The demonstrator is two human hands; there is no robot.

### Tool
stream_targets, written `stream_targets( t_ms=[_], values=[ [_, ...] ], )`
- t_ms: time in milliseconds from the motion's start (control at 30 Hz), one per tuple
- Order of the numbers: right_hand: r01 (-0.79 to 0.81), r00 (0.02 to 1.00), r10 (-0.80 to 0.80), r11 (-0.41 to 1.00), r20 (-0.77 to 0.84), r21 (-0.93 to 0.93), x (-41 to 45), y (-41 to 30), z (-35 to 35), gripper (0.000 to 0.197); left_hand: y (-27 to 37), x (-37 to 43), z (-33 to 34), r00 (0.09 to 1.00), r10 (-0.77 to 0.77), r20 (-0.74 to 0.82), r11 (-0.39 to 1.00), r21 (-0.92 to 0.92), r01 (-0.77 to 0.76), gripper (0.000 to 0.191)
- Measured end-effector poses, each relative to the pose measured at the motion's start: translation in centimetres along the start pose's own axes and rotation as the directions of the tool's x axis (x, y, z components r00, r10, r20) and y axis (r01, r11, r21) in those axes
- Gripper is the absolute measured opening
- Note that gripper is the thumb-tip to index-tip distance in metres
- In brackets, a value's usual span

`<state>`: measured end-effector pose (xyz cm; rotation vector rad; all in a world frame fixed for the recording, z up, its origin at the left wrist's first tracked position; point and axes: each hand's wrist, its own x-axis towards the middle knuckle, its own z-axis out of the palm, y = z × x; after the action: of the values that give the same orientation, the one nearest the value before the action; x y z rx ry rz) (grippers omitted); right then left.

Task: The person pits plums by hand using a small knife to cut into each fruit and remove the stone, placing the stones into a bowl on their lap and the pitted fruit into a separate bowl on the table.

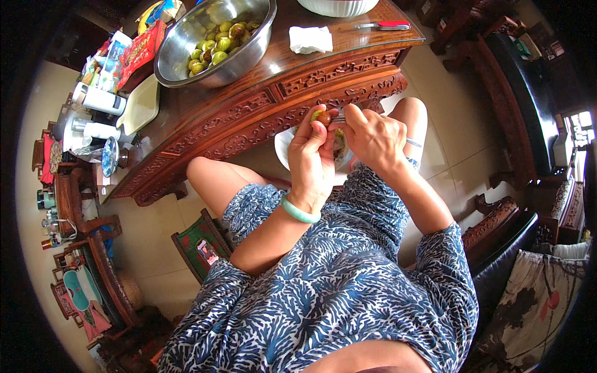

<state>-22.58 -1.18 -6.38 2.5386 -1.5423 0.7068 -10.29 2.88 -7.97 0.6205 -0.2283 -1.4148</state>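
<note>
My left hand, with a pale green bangle at the wrist, holds a small round green-and-brown fruit between thumb and fingers. My right hand grips a metal fork; its tines are at the fruit's right side, and its handle end sticks out past the palm. Whether the tines pierce the fruit is unclear. Below both hands, a white bowl with scraps in it is partly hidden by them. On the table, a large steel basin holds several similar green and brown fruits.
The carved wooden table bears a folded white tissue, a red-handled knife, a white ribbed bowl, a cream tray, a white bottle and red packaging. A phone lies on a green stool.
</note>
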Motion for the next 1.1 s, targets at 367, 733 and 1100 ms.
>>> stream_targets(
  t_ms=[367,733,1100],
  values=[
    [-0.035,0.998,0.039,0.996,-0.047,0.083,-0.1,-0.1,-0.4,0.022,2.8,0.6,-0.1,0.948,-0.143,0.286,0.968,-0.157,0.194,0.031],
    [0.163,0.983,-0.171,0.981,0.065,0.109,1.6,-0.2,-5.1,0.048,4.9,-0.5,1.5,0.960,-0.042,0.276,0.736,0.659,-0.157,0.033],
    [0.310,0.947,-0.313,0.950,0.070,0.050,2.4,0.0,-6.0,0.048,6.4,-1.3,3.2,0.908,0.008,0.419,0.366,0.844,-0.392,0.035]
  ],
)
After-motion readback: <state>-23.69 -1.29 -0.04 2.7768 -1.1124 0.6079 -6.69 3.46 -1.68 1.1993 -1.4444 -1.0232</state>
